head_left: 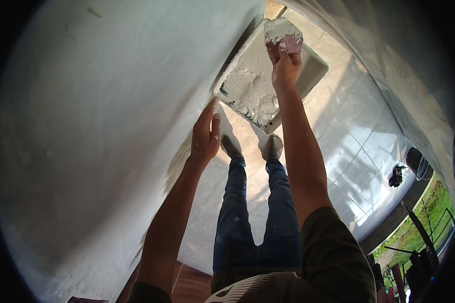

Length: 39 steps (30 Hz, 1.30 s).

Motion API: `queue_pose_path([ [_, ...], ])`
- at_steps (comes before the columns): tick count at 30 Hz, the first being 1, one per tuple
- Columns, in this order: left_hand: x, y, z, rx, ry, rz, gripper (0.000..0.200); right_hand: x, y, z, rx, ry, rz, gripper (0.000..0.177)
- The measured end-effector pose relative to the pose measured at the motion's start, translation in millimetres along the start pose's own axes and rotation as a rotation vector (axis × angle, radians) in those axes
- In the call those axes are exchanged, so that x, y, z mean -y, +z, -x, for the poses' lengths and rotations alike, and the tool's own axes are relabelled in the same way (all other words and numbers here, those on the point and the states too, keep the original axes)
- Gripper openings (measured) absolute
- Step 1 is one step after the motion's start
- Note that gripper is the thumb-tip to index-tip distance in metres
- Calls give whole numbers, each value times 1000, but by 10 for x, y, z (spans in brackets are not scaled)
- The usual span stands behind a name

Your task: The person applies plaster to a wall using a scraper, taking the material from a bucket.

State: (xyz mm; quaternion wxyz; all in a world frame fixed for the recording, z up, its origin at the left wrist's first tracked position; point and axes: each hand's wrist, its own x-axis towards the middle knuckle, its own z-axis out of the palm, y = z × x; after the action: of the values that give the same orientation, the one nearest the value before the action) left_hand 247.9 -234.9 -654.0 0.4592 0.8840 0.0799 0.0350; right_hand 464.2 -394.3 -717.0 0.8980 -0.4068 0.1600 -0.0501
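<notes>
My right hand [286, 68] grips a putty scraper [283, 30], its broad blade smeared with whitish paste and a pink part showing by the fingers. Behind that hand is a rectangular tray [316, 70], with wet, ridged plaster [247, 88] spread over much of its bottom. My left hand [206, 132] is open, fingers stretched out, fingertips right at the tray's near left corner. A dab of white paste sticks to one of its fingers. The large pale wall [96, 126] rises close beside my left hand.
My feet in grey socks [272, 147] stand on the tiled floor [346, 134] just below the tray. A translucent sheet [374, 60] hangs along the right. A small black object [397, 175] lies on the floor at right, near grass [429, 202] and dark metal bars.
</notes>
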Motion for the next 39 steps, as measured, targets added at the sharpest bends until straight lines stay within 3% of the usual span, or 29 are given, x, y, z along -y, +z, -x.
queue_pose_path([
  [11,-1559,-638,-154,-246,224,14,44,1819,511,1199,345,177,-151,12],
  [22,-2942,-1932,358,-497,430,-75,42,3077,1406,2492,643,274,-234,24],
  [24,-3067,-2204,544,-524,438,9,43,3205,1573,2776,655,271,-205,18],
  [29,-3416,-2830,1240,-632,528,-97,44,3339,1880,3455,796,256,-195,20],
  [39,-3503,-3642,2294,-767,667,-253,46,3258,2272,4502,910,197,-150,29],
])
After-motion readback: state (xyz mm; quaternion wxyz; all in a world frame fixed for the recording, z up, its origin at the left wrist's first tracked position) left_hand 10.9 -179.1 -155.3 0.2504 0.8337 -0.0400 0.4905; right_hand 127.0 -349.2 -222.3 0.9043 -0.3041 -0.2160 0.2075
